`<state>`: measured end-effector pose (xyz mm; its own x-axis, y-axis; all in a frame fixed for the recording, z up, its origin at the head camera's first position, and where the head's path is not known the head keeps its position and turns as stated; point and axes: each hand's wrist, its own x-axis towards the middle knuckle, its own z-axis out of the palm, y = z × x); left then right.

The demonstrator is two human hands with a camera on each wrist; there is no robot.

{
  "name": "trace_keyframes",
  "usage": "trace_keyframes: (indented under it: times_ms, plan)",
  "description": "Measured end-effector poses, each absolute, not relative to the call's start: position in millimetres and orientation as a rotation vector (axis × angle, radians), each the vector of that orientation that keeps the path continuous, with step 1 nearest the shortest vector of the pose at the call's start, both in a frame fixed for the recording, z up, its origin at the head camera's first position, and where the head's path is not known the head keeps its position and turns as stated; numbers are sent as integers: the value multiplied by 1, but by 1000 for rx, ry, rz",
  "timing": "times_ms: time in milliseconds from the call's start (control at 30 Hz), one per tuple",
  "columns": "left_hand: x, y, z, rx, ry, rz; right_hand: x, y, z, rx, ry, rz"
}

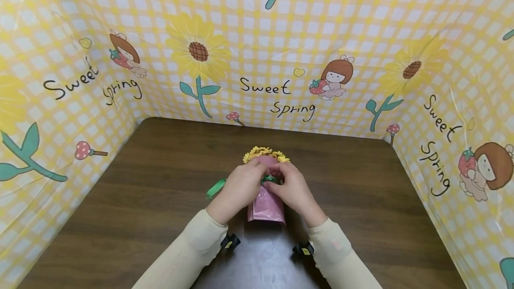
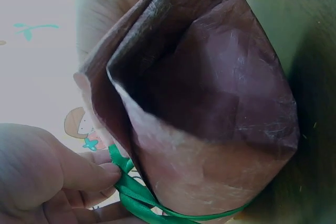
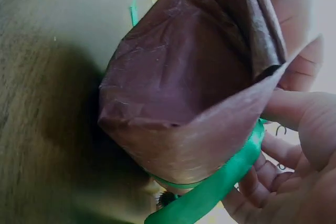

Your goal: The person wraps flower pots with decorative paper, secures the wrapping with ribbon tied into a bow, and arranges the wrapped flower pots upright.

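Note:
A bouquet of small yellow flowers (image 1: 261, 150) in pink wrapping paper (image 1: 267, 206) lies on the table, its flowers pointing away from me. A green ribbon (image 1: 217, 188) circles the wrap, with one tail out to the left. My left hand (image 1: 245, 182) pinches the ribbon between thumb and fingers at the top of the wrap, plainest in the left wrist view. From the other side my right hand (image 1: 293, 186) holds the ribbon (image 3: 220, 182) by the paper's edge; its fingertips are partly hidden. Both wrist views look into the wrap's open, hollow lower end.
The dark brown wooden table (image 1: 160, 164) has a cloth backdrop (image 1: 257, 48) with yellow checks and sunflowers on three sides. A black wrist camera (image 1: 230, 241) is strapped under the left sleeve, and another wrist camera (image 1: 303, 249) under the right.

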<state>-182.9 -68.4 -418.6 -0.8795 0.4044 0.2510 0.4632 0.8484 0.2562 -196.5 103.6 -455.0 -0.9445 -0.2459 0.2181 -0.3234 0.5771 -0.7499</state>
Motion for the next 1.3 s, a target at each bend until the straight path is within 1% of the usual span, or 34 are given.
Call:
trace_keyframes:
  times_ms: [333,600,867,1133,1300]
  plan:
    - [-182,-68,-420,-722,-2775,-485,-195,97,-460,543,-2650,984]
    - [-184,-68,-421,-686,-2785,-487,-194,96,-464,717,-2593,700]
    - [-183,-69,-419,-645,-2820,-506,-196,103,-456,668,-2647,956]
    - [-185,-69,-418,-634,-2869,-515,-202,122,-444,807,-2793,1249]
    - [-186,-70,-419,-642,-2873,-543,-204,126,-442,811,-2818,1253]
